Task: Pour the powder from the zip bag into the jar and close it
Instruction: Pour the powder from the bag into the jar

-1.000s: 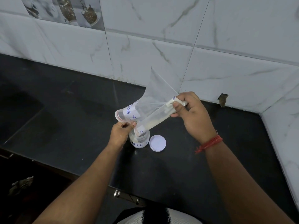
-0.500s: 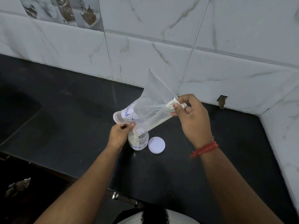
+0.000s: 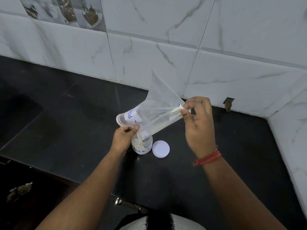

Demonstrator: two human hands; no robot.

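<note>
left hand (image 3: 123, 136): pinching, low | right hand (image 3: 197, 123): pinching, seemingly higher

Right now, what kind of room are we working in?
Most likely a home kitchen: a black stone counter, marble-look wall tiles with a food-picture tile, and a small jar labelled MILK.

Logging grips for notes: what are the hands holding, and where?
Both hold the zip bag: left hand at its mouth over the jar, right hand pinching its raised bottom corner.
</note>
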